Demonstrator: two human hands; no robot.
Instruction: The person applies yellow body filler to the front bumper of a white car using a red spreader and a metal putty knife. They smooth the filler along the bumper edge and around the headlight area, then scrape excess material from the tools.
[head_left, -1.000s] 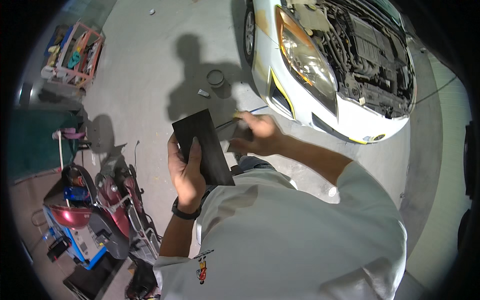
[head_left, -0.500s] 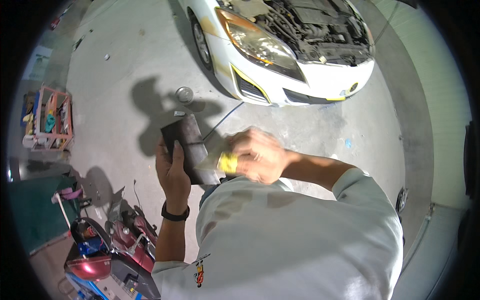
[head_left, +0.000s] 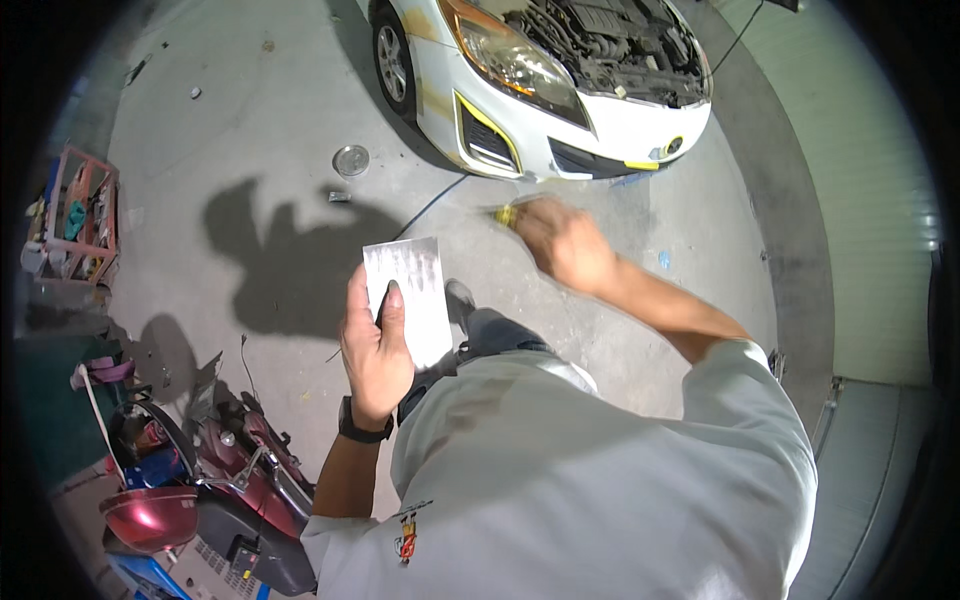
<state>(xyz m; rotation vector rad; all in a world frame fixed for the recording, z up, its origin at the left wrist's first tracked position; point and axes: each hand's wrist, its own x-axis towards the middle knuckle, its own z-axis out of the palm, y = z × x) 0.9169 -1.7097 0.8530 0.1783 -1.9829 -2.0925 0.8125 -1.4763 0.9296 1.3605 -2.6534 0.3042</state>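
Observation:
My left hand, a dark band on its wrist, grips a flat rectangular plate in front of my chest. The thumb lies over its face, which is pale with grey smears near the far end. Out to the right, my right hand is closed around a scraper with a yellow handle; motion smears its thin blade, which points left. Beyond this hand stands a white car with its engine bay exposed and yellow tape around a bumper grille.
A round tin and a small metallic item lie on the grey floor, near a dark cable. To the left are a pink-framed rack of supplies and a dark red scooter. A pale wall rises on the right.
My right hand with the scraper has swung away from the plate, forward and right. My left hand has tilted the plate, so its face now looks bright. The car has shifted slightly left in view.

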